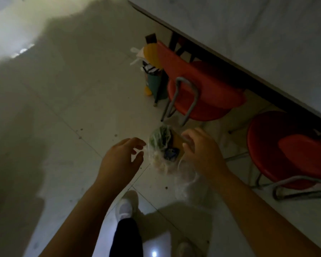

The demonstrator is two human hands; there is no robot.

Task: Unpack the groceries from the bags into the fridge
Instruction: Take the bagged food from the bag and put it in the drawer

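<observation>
**Both hands at a clear grocery bag on the floor**

A clear plastic bag sits on the pale tiled floor, between the 2 hands and just in front of a red chair. Through the plastic show leafy greens, a dark blue packet and some pale round items low in the bag; what these are cannot be told in the dim, blurred view.

The left hand hovers at the bag's left edge, fingers loosely curled and spread, thumb apart from them, gripping nothing. The right hand is at the bag's right side, fingers bent; thin plastic trails under it, but whether the fingers pinch it cannot be told.

A 2nd red chair stands to the right, both tucked beside a grey-topped table. Behind the first chair another bag with yellow and teal items rests on the floor. A white shoe and dark trouser leg show below.
</observation>
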